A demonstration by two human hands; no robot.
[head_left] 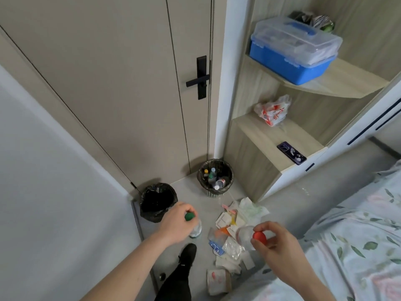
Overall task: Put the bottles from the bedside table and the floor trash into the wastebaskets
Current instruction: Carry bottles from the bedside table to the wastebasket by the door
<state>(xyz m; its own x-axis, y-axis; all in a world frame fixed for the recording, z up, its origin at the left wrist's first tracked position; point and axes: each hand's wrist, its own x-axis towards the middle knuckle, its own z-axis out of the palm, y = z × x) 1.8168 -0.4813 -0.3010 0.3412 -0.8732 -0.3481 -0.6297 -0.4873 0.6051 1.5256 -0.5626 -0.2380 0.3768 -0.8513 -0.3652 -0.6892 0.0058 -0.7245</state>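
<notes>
- Gripping a clear bottle with a green cap, the left hand curls its fingers round the neck and holds it upright above the floor, just beside the black-lined wastebasket.
- The right hand pinches a clear bottle with a red cap near the cap; that bottle hangs tilted over the pile of floor trash.
- The trash lies spread on the floor between the two hands and reaches toward the edge of the bed: wrappers, tissue, small plastic bags and a paper cup on its side at the near end.
- A second wastebasket, with a dark liner, stands in the corner where the door meets the shelf unit; several bottles already lie inside it.
- The black-lined wastebasket stands against the wall to the left of the door, well apart from the other one; what it holds cannot be told.
- On the lower shelf a phone lies near the front edge and a plastic bag sits toward the back.
- On the upper shelf rests a blue box with a clear lid.
- A dark shoe is on the floor below the left hand.
</notes>
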